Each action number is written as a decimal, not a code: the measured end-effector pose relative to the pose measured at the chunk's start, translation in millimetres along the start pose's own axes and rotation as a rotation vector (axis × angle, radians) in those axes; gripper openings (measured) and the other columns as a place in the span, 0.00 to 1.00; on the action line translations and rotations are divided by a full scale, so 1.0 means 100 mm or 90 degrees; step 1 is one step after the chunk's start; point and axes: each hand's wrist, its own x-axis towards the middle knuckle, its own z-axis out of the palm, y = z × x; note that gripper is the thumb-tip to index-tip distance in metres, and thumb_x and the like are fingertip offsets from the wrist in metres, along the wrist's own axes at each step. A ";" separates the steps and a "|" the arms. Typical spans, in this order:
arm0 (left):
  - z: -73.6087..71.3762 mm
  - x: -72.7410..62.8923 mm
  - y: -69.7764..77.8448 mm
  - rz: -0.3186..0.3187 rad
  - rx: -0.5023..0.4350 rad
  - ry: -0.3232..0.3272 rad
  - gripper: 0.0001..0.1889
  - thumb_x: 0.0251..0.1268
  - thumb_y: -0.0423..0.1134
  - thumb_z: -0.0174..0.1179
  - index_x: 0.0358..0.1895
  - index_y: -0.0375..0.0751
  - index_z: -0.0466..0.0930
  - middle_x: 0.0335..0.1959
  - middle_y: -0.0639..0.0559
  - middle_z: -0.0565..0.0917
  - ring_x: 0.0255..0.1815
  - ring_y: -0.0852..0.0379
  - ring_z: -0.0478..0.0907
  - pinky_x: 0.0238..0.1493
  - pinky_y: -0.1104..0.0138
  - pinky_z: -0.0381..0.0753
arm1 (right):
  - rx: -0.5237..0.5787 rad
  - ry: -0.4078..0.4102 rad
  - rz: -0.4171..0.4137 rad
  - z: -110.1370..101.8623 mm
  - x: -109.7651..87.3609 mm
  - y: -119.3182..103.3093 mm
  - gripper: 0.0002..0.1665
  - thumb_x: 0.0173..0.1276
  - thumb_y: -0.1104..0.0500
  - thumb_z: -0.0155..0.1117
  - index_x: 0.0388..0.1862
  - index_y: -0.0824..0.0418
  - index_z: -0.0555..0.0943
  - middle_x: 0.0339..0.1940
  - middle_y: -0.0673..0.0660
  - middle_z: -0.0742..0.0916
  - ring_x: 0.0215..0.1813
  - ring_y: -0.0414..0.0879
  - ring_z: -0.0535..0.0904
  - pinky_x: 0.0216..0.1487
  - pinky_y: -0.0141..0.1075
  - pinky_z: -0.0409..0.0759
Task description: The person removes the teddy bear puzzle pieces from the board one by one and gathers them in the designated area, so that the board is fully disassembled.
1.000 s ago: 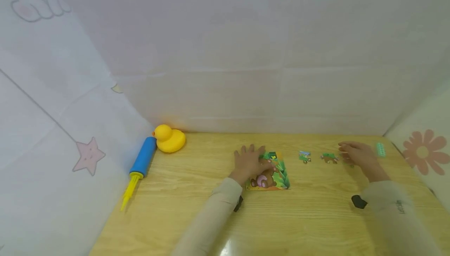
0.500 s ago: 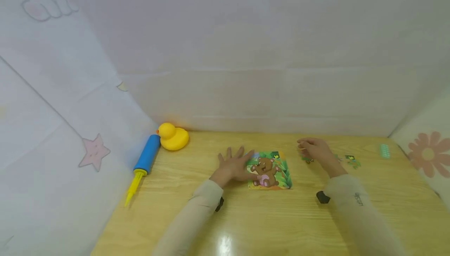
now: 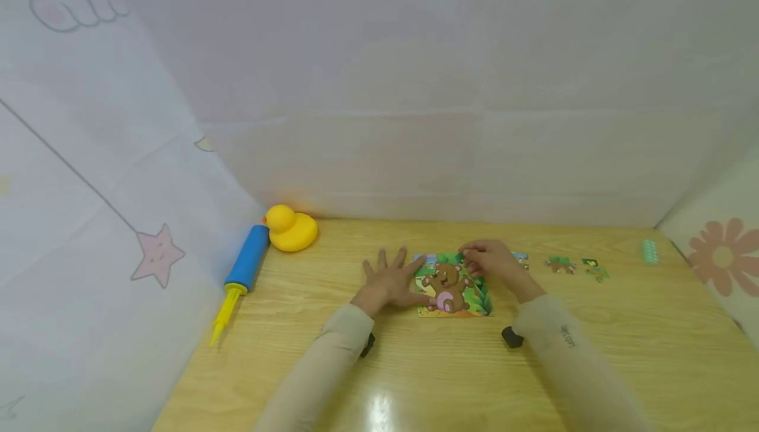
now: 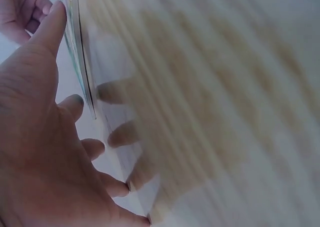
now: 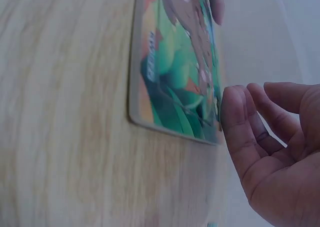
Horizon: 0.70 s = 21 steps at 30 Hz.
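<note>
A jigsaw puzzle [image 3: 449, 282] with a brown bear picture lies on the wooden table, a thin flat square. My left hand [image 3: 388, 287] spreads its straight fingers along the puzzle's left side, the thumb over the lower left of the picture. In the left wrist view several fingertips of the left hand [image 4: 55, 122] meet the table beside the puzzle's edge [image 4: 82, 52]. Over the top right corner, my right hand [image 3: 493, 262] has its fingers loosely bent. The right wrist view shows the right hand [image 5: 280, 152] with fingertips beside the puzzle [image 5: 180, 72] and nothing visible between thumb and fingers.
Loose puzzle pieces lie in a row to the right: one [image 3: 521, 259] partly behind the right hand, a second [image 3: 560, 264] and a third [image 3: 595, 270]. A small green item [image 3: 649, 252] sits farther right. At left are a yellow duck [image 3: 292, 229] and a blue-and-yellow hand pump [image 3: 244, 264].
My right hand has moved left, from the loose pieces to the puzzle's top right corner. My left hand has slid left and uncovered the bear's head.
</note>
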 end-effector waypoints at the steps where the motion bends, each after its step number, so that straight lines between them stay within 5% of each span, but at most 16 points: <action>1: 0.00 0.00 0.00 -0.003 0.000 -0.002 0.53 0.53 0.81 0.56 0.81 0.75 0.43 0.86 0.50 0.41 0.83 0.26 0.36 0.72 0.24 0.39 | -0.007 -0.002 -0.001 0.03 0.01 -0.01 0.24 0.80 0.57 0.53 0.67 0.69 0.76 0.49 0.69 0.86 0.38 0.47 0.86 0.41 0.40 0.89; 15: -0.02 0.04 -0.02 0.015 0.014 -0.011 0.52 0.55 0.82 0.54 0.82 0.73 0.43 0.86 0.46 0.37 0.83 0.27 0.32 0.77 0.29 0.34 | -0.100 -0.030 -0.029 0.36 0.06 -0.19 0.21 0.79 0.55 0.56 0.63 0.65 0.81 0.36 0.61 0.89 0.32 0.47 0.86 0.33 0.39 0.86; 21: -0.01 0.04 -0.02 0.008 -0.008 -0.029 0.52 0.55 0.81 0.54 0.81 0.75 0.41 0.86 0.46 0.37 0.83 0.28 0.30 0.75 0.28 0.35 | -0.078 -0.041 -0.020 0.46 0.02 -0.17 0.18 0.78 0.57 0.58 0.56 0.68 0.85 0.32 0.61 0.87 0.31 0.45 0.85 0.34 0.36 0.88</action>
